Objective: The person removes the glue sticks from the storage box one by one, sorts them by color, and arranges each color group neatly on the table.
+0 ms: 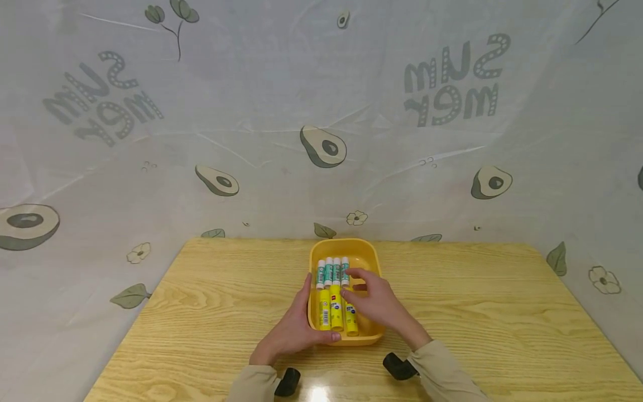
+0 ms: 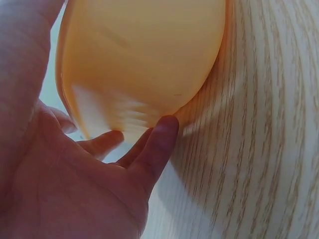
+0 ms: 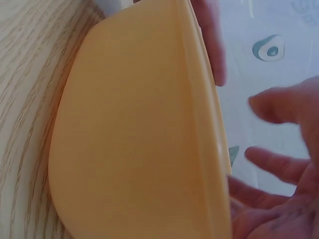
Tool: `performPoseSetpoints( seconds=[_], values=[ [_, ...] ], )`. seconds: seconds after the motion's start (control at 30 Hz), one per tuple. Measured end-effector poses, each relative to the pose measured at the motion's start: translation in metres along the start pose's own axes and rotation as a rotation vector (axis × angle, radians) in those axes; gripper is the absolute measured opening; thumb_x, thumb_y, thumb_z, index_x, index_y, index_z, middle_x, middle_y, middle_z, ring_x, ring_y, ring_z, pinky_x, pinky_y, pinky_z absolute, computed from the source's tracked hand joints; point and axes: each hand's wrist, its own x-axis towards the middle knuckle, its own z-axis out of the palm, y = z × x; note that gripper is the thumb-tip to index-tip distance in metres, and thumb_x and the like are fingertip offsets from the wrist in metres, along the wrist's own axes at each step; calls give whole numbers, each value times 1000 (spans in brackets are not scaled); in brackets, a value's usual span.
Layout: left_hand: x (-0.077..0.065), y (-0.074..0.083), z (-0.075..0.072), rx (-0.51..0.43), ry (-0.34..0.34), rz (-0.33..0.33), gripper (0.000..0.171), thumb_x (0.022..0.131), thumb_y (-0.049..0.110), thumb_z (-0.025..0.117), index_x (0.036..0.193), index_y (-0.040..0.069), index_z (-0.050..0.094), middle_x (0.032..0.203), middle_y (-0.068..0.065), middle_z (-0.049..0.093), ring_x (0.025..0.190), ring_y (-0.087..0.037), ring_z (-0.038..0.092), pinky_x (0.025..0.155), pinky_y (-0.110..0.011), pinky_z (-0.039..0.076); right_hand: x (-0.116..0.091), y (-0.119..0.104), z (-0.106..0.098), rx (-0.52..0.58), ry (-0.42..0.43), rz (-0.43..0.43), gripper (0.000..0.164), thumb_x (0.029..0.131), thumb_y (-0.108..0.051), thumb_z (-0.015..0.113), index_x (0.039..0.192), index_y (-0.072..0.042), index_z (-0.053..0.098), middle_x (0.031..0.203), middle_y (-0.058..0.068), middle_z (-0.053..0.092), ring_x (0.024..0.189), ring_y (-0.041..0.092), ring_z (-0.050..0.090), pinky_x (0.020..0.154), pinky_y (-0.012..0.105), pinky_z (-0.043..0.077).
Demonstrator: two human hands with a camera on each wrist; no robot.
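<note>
A yellow plastic bin (image 1: pixel 369 259) stands on the table. In its far left part lie several white-and-teal glue sticks (image 1: pixel 329 272) side by side. Three yellow glue sticks (image 1: pixel 336 312) form a row nearer to me. My left hand (image 1: pixel 296 329) holds the bin's near left corner, thumb along the near rim; in the left wrist view its fingertips (image 2: pixel 167 127) touch the outer wall. Over the bin's right side reaches my right hand (image 1: pixel 374 298), thumb and fingers spread apart above the glue sticks. The right wrist view shows nothing between thumb (image 3: pixel 274 105) and fingers.
The wooden table (image 1: pixel 477 312) extends on both sides of the bin. A pale cloth (image 1: pixel 271 84) printed with avocados hangs behind and beside it. Black wrist straps (image 1: pixel 288 382) show at the sleeves.
</note>
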Motion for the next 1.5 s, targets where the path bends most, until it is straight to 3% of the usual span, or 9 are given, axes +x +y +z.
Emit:
performPoseSetpoints(
  seconds=[0.3, 0.63, 0.9, 1.2, 1.5],
  values=[
    [3, -5, -3, -11, -15, 1, 136, 75, 42, 91, 165, 26, -10, 172, -11, 14, 152, -29, 32, 124, -57, 27, 6, -5, 5, -188, -30, 40, 49, 91, -19, 77, 134, -4, 61, 131, 21, 64, 96, 25, 64, 82, 41, 59],
    [2, -2, -3, -6, -40, -16, 139, 75, 41, 92, 165, 26, -13, 173, -11, 7, 158, -33, 19, 126, -59, 20, 15, -2, 11, -266, -128, 97, 57, 84, -17, 84, 133, 1, 61, 113, 12, 68, 93, 21, 59, 86, 40, 57],
    [3, -1, -3, -20, -46, -17, 139, 75, 38, 92, 165, 25, -13, 173, -12, 7, 158, -33, 18, 126, -59, 18, 17, 2, 15, -329, -135, 101, 61, 81, -15, 85, 134, 3, 60, 120, 15, 67, 98, 24, 57, 94, 45, 54],
    [4, -3, -2, -27, -46, -25, 138, 75, 38, 92, 165, 27, -13, 173, -11, 9, 157, -33, 19, 126, -59, 19, 18, 3, 14, -305, -136, 105, 56, 80, -9, 82, 130, 1, 59, 106, 11, 65, 90, 20, 57, 79, 35, 55],
    [4, -2, -2, -35, -54, -10, 138, 76, 37, 91, 164, 26, -15, 173, -12, 7, 158, -34, 18, 126, -60, 19, 16, 1, 8, -145, -83, 123, 56, 82, -11, 81, 133, -4, 60, 108, 11, 65, 86, 19, 58, 73, 31, 54]
  ],
)
